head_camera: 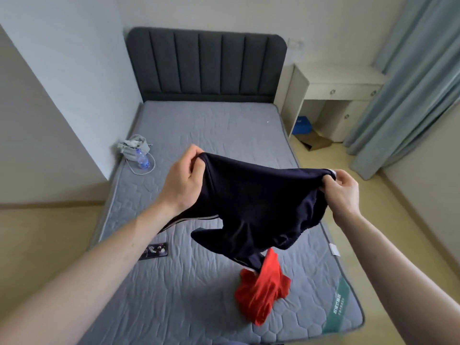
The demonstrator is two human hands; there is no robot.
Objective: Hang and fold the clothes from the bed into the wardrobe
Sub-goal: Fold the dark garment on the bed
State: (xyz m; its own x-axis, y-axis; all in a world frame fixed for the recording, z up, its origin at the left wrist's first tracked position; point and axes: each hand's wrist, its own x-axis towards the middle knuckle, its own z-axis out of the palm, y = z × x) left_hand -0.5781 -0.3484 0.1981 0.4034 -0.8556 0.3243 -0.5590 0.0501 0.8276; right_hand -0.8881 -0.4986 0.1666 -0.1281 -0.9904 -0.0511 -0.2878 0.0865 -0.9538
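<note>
We hold the navy garment [258, 207] stretched above the bed [199, 135], left hand [185, 181] and right hand [342, 189] each pinching a top corner. We judge this the straightening step; next comes folding or hanging it, while the red garment [263, 286] waits on the mattress.

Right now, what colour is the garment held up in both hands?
Dark navy garment with white side stripes; head view.

Water bottle [142, 159], phone [154, 250], desk [341, 82]
</note>
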